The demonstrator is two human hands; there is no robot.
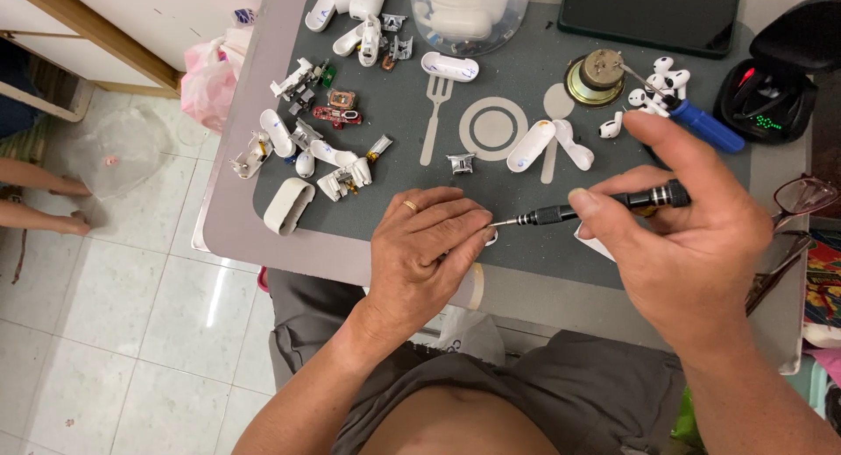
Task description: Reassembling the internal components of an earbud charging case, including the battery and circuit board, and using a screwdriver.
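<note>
White earbud parts (307,148) scattered | left hand (425,253) pinches small piece | right hand (692,236) grips screwdriver (596,207)

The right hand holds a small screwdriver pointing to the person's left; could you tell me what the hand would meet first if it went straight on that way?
Probably the left hand: the screwdriver in the right hand already has its tip at the left fingertips, where a small white part is pinched. Depth is hard to judge.

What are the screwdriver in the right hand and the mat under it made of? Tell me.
Screwdriver: probably metal, with a black knurled handle, a silvery collar and a thin bright tip.
Mat: looks like soft matte grey rubber or silicone, flat, with a pale printed cutlery pattern; the exact material is uncertain.
</note>
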